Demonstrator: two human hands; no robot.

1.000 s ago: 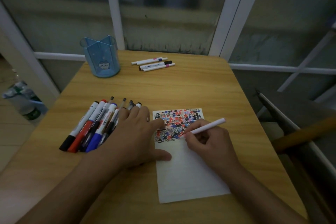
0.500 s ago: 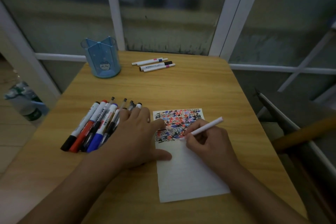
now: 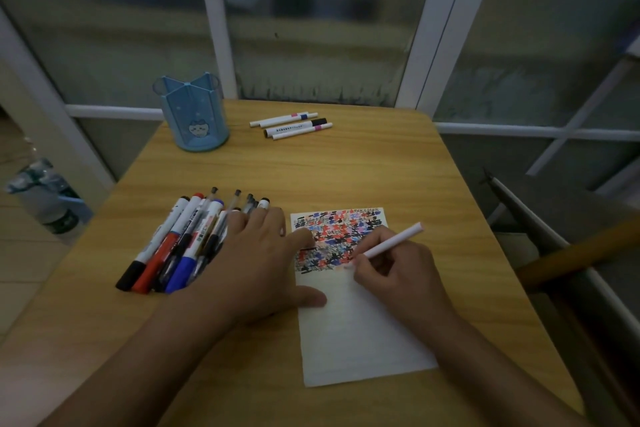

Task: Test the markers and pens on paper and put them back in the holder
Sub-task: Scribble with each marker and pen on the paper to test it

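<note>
L hand (image 3: 258, 263) lies flat, palm down, fingers straight & spread, thumb out toward the paper (image 3: 360, 333), index tip on its left edge. R hand (image 3: 398, 274) sits over the paper's mid, fingers curled, pinching a pen (image 3: 391, 243) w/ tip down. Both forearms bare, angled in from below.

A wooden surface (image 3: 346, 166) is carrying everything. A blue pen holder (image 3: 194, 114) is standing upright near its far left corner, and four white markers (image 3: 292, 125) are lying together just right of it. A pile of pens and markers (image 3: 180, 243) is lying at the left, beside a sheet of paper (image 3: 360, 333) that is lying flat, its upper part covered in coloured scribbles.
</note>
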